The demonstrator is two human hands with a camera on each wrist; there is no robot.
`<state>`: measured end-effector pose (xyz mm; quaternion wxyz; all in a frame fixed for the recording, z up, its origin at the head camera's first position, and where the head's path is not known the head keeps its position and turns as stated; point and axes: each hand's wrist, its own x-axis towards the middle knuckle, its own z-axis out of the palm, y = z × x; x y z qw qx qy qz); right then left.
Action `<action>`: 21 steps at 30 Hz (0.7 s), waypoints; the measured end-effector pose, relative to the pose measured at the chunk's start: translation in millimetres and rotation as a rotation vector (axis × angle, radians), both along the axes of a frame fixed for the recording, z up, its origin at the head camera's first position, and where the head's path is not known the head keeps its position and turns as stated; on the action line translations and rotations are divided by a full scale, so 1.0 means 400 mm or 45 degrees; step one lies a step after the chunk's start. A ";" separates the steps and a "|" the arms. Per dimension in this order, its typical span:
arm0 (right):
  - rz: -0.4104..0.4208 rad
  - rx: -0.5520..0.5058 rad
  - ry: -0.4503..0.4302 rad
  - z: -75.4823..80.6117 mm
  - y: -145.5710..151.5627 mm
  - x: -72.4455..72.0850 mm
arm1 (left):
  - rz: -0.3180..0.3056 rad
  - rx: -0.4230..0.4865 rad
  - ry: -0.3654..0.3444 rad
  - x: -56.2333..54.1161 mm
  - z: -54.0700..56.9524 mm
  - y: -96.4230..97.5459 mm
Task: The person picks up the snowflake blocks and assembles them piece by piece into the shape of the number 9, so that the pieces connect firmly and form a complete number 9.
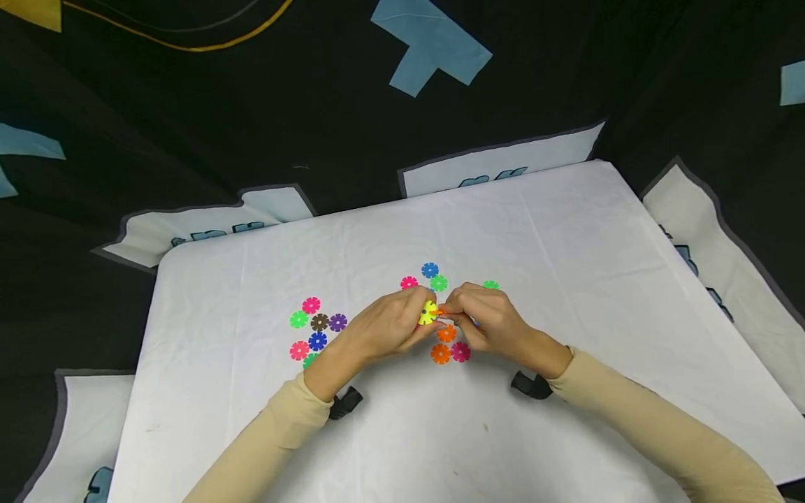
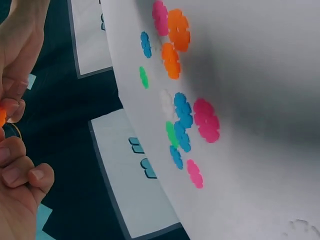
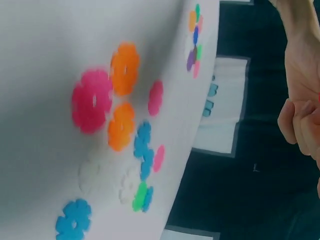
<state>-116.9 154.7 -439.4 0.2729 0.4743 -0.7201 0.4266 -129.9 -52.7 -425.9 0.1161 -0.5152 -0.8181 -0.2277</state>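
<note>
In the head view both hands meet over the middle of the white table. My left hand (image 1: 390, 323) grips a yellow notched interlocking disc (image 1: 427, 313), its flat face turned up to the camera. From the other side my right hand (image 1: 493, 318) pinches an orange interlocking disc (image 1: 438, 312), seen edge-on against the yellow one. Fingers hide much of both pieces, and I cannot tell whether their notches are joined. At the left edge of the left wrist view, part of the orange disc shows between the fingertips.
Loose discs lie below the hands, including an orange disc (image 1: 441, 354), a magenta disc (image 1: 460, 351) and a blue disc (image 1: 430, 270). Farther left is another group with a brown disc (image 1: 319, 322) and a purple disc (image 1: 337, 322). Dark cloth (image 1: 352, 126) hangs behind the table (image 1: 207, 391).
</note>
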 end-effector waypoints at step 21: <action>-0.529 0.907 -0.706 -0.138 0.253 -0.064 | 0.055 0.389 -0.552 0.010 -0.040 -0.027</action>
